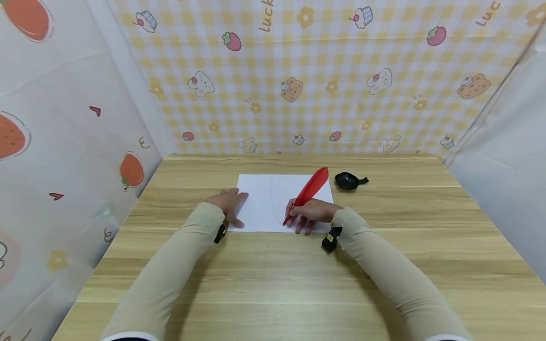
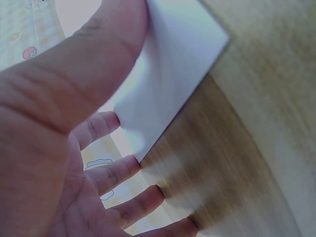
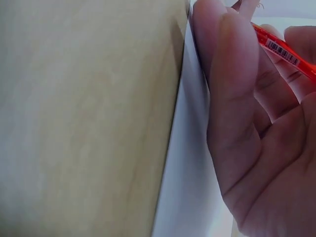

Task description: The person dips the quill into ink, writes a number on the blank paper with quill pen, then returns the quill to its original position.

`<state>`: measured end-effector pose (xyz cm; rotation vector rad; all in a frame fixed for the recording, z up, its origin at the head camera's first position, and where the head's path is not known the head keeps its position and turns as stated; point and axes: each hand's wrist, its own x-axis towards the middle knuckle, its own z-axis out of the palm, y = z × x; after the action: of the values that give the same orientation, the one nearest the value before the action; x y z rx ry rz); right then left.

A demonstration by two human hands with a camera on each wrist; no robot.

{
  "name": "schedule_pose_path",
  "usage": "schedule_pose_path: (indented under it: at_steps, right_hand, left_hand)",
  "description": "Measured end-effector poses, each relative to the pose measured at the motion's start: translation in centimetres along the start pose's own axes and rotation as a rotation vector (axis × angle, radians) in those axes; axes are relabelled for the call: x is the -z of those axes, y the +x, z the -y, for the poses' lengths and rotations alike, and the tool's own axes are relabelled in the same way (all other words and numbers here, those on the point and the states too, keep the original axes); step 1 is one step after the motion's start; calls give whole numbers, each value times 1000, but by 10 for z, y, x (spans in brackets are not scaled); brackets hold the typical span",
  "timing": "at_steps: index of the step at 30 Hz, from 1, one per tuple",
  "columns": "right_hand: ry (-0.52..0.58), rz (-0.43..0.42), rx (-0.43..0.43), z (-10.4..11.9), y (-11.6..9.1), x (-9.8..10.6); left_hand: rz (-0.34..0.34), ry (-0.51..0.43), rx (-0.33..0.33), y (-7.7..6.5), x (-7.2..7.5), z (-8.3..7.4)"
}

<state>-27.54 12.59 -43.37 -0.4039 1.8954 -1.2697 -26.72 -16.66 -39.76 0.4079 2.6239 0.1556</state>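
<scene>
A white sheet of paper point(image 1: 256, 203) lies flat on the wooden table, with a thin curved line point(image 1: 271, 199) running down it from the top edge. My right hand point(image 1: 313, 210) grips a red feather pen point(image 1: 313, 185), its tip on the paper near the bottom edge at the line's lower end. In the right wrist view a barcode label shows on the pen's red barrel point(image 3: 281, 49). My left hand point(image 1: 227, 203) rests on the paper's left edge with fingers spread. The left wrist view shows its fingertips point(image 2: 129, 163) at the paper's edge and on the wood.
A small black pan-shaped object point(image 1: 347, 181) with a short handle stands just right of the paper's upper corner. The wooden table point(image 1: 273, 284) meets a patterned cloth wall point(image 1: 273, 109) at the back; another printed cloth point(image 1: 77, 142) hangs at the left.
</scene>
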Motion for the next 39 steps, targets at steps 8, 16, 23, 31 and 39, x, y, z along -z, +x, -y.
schedule_pose_path:
  at_steps: [8, 16, 23, 31, 39]
  right_hand:
    - [8, 36, 5, -1, -5, 3]
    - [19, 46, -15, -3, -7, 7]
    - [5, 76, -11, -6, -7, 13]
    - [23, 85, -45, -10, -9, 21]
    - [29, 91, -60, -10, -11, 24]
  left_hand:
    - [-3, -21, 8, 0, 0, -1]
    - [7, -30, 13, 1, 1, -2]
    - [12, -29, 14, 1, 0, -2]
    - [13, -9, 5, 2, 0, -3]
    - [7, -11, 7, 1, 0, -3]
